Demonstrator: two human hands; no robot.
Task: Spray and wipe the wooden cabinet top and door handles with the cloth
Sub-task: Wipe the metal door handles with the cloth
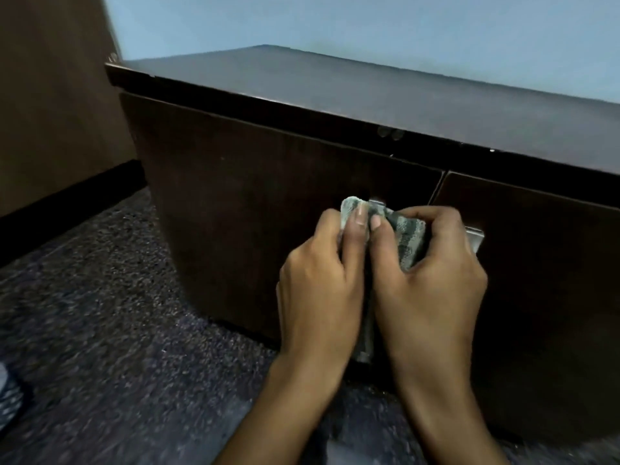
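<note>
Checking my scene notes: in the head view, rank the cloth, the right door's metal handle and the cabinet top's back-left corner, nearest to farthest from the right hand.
1. cloth: gripped in the right hand.
2. metal handle: just right of its knuckles.
3. cabinet top's back-left corner: far upper left.

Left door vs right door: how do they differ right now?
The left door shows nearly its whole front; the right door is cut off by the frame edge. The left door's handle is mostly hidden behind the cloth, which both hands hold against it; the right door's handle pokes out bare past the right hand. Both doors are dark wood, shut, meeting at the centre seam.
</note>
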